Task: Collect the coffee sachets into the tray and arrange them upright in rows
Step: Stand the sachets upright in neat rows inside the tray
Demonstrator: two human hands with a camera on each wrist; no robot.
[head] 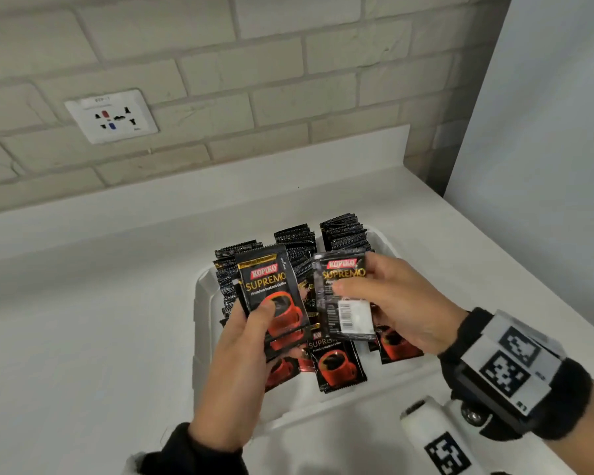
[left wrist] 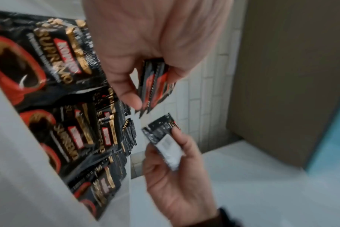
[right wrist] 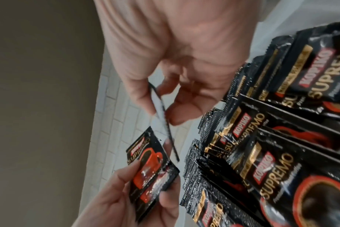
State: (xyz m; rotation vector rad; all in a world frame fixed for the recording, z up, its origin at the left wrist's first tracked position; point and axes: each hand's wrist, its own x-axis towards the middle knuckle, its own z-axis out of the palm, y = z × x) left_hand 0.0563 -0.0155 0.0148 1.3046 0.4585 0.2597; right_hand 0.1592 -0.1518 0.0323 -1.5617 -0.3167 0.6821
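A kitchen or pantry corner: a smooth white counter [head: 117,286] meets a pale brick-tile wall [head: 254,80], with a white multi-pin wall socket [head: 111,116] at ten o'clock.

A white counter [head: 83,303] runs along a far wall of pale brick-shaped tiles [head: 220,63]. A white socket plate [head: 111,115] with red and blue marks sits on the left part of that wall. A plain pale panel [head: 546,132] stands at the right.
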